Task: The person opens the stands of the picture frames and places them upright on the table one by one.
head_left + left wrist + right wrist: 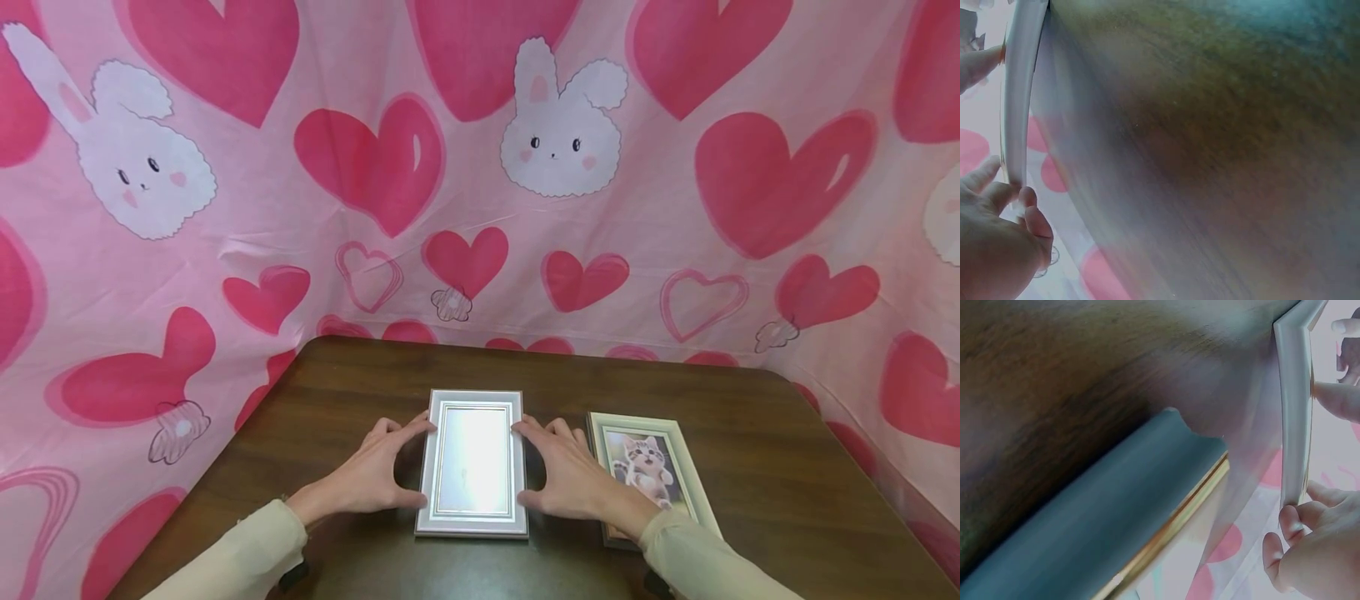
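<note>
A white picture frame [429, 479] lies face up near the middle of the table, its long sides running away from me. Glare whitens its glass, so any picture inside is hidden. My left hand [367, 477] grips the left side, thumb low and fingers higher up. On the opposite side my right hand [573, 477] holds the frame in the same way. Both wrist views show fingertips on the frame's pale outer edge [1017, 106]. Whether its underside touches the table I cannot tell.
To the right, partly behind my right wrist, a pale greenish frame [699, 483] with a kitten picture [651, 467] lies tilted on the dark wooden table [780, 467]. Pink cloth [480, 208] with hearts and rabbits hangs around the table's far and side edges.
</note>
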Available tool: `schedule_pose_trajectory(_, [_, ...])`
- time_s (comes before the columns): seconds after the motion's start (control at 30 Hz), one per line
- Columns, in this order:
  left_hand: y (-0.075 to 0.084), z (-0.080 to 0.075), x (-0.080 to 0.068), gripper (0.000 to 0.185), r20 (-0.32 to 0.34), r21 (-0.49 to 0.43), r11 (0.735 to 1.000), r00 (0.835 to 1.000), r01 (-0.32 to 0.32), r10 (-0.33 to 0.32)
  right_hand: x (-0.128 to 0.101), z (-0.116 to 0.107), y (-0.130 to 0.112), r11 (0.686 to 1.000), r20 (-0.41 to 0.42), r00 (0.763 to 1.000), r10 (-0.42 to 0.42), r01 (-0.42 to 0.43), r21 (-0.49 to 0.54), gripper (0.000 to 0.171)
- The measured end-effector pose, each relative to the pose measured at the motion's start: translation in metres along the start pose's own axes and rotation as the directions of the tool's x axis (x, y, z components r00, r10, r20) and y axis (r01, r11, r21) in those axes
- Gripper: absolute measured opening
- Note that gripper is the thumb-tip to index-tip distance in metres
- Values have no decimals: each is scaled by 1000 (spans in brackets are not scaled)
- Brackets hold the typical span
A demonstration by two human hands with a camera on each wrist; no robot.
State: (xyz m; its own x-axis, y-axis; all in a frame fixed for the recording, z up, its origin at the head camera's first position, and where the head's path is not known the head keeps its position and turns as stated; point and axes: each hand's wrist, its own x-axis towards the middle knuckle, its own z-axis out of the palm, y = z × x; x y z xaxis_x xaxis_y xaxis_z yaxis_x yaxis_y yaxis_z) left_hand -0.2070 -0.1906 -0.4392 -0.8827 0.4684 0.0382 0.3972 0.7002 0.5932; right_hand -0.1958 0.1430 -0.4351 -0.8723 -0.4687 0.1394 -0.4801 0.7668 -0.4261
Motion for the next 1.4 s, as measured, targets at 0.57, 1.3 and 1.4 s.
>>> schedule_pose_trajectory(0.57, [-1, 2, -3, 101, -13, 3, 999, 999, -37, 37, -5, 1, -2, 1000, -24, 1000, 8, -8, -11, 89])
schedule_pose_trajectory(1.3, [2, 3, -7, 99, -46, -6, 999, 998, -53, 53, -6, 0, -4, 998, -64, 998, -30, 27, -52, 89])
schedule_pose_trajectory(1.4, [2, 3, -8, 100, -54, -1, 998, 996, -65, 65, -7, 0, -4, 998, -75, 996, -38, 33, -57, 90])
